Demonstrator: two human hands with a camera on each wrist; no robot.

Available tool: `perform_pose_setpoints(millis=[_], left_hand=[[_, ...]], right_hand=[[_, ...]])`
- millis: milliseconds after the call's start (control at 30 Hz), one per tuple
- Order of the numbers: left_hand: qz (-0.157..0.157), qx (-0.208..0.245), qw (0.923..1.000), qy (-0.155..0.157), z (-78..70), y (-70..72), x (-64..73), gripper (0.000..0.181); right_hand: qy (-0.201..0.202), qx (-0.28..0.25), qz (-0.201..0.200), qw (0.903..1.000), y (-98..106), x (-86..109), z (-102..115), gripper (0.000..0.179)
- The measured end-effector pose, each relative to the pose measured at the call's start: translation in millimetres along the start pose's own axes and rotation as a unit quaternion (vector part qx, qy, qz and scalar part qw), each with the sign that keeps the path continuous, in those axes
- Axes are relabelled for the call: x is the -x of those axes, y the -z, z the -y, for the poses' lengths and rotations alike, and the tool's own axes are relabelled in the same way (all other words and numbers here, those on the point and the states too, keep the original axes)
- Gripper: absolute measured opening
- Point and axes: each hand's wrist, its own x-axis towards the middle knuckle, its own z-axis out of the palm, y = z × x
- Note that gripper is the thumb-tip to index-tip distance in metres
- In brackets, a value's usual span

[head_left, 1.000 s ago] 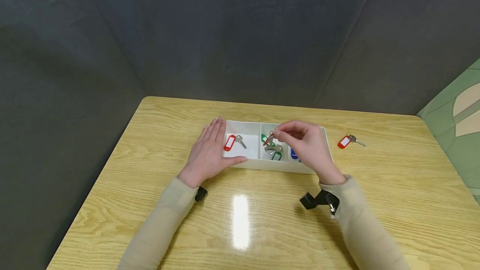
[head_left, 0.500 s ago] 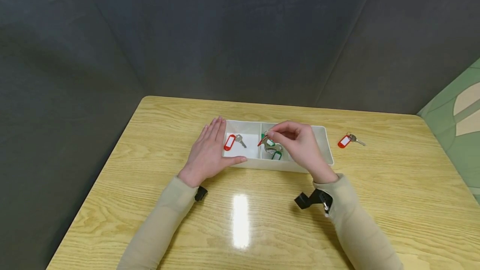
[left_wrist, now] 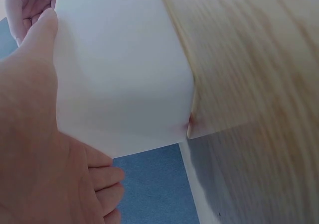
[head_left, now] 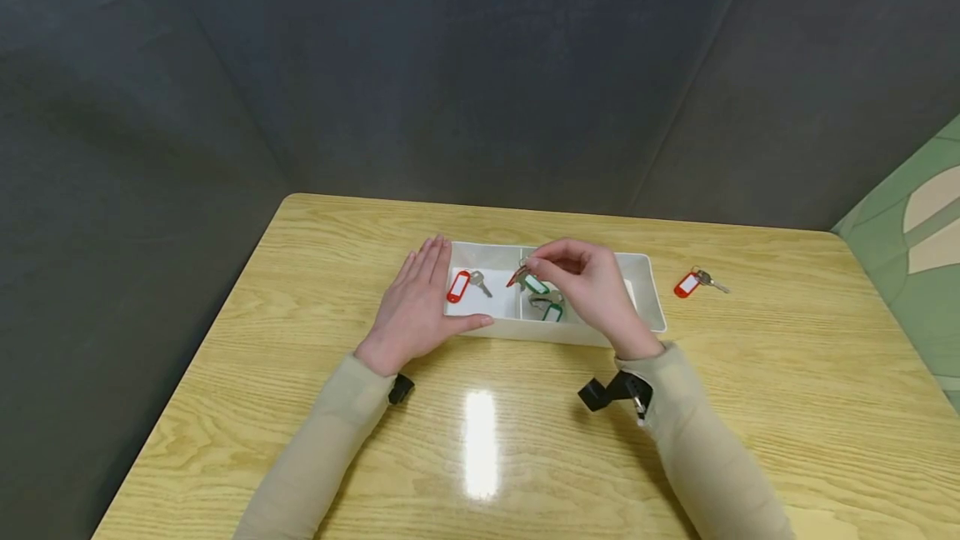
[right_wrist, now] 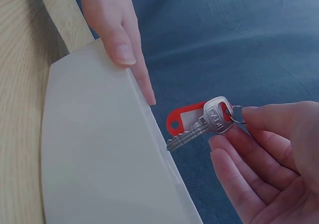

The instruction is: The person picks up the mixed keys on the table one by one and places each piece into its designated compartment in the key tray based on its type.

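My right hand [head_left: 592, 290] pinches the ring of a silver key [right_wrist: 214, 117] with a red tag [right_wrist: 177, 119], above the tray close to the divider between the left and middle compartments. My left hand [head_left: 412, 315] rests against the left end of the white divided tray [head_left: 525, 328], its fingers straight and its thumb along the front rim. In the left compartment lies another red-tagged key [head_left: 459, 287]. Keys with green tags [head_left: 552, 312] lie in the middle one. My right hand hides part of the compartment on the right.
Right of the tray, a key with a red tag [head_left: 687, 284] lies on the wooden table [head_left: 337, 273]. Dark padded panels [head_left: 480, 73] rise behind the table's far edge. A green patterned surface [head_left: 915, 273] borders the right side.
My right hand has moved left with the red-tagged key, from over the middle compartment to the divider by the left one. My left hand has stayed in place.
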Motion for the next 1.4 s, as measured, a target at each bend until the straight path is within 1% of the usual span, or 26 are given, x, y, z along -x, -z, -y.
perform_pose_setpoints(millis=[200, 500, 733, 933, 1033, 1133, 1300, 1400], left_hand=[[0.005, -0.001, 1.0, 0.002, 0.0, -0.6, -0.2, 0.126], [-0.002, 0.001, 1.0, 0.0, -0.5, -1.1, 0.1, 0.126], [-0.006, -0.002, 1.0, -0.003, -0.7, -0.9, 0.5, 0.126], [-0.002, -0.003, 1.0, -0.001, -1.8, -0.2, 0.0, 0.125], [0.001, -0.004, 1.0, 0.0, -2.2, 0.1, -0.1, 0.125], [0.002, -0.003, 1.0, 0.001, -2.7, 0.2, -0.1, 0.125], [0.005, 0.0, 1.0, 0.001, -3.4, 0.9, 0.2, 0.123], [0.005, 0.001, 1.0, 0.001, -3.0, 0.6, -0.1, 0.124]], right_hand=[[0.001, 0.006, 0.004, 1.0, -4.3, -4.8, -1.9, 0.016], [0.001, 0.001, 0.013, 0.9999, -12.7, -10.1, -3.5, 0.011], [-0.01, 0.007, 0.024, 0.9996, -18.8, -13.0, -6.1, 0.01], [-0.028, 0.017, 0.031, 0.999, -22.2, -13.5, -6.1, 0.009], [-0.03, 0.018, 0.037, 0.9987, -23.6, -13.6, -6.9, 0.009], [-0.026, 0.022, 0.041, 0.9986, -24.4, -14.0, -8.5, 0.014], [-0.024, 0.038, 0.045, 0.998, -24.1, -14.3, -10.0, 0.031], [-0.027, 0.044, 0.044, 0.9977, -23.3, -13.7, -9.3, 0.034]])
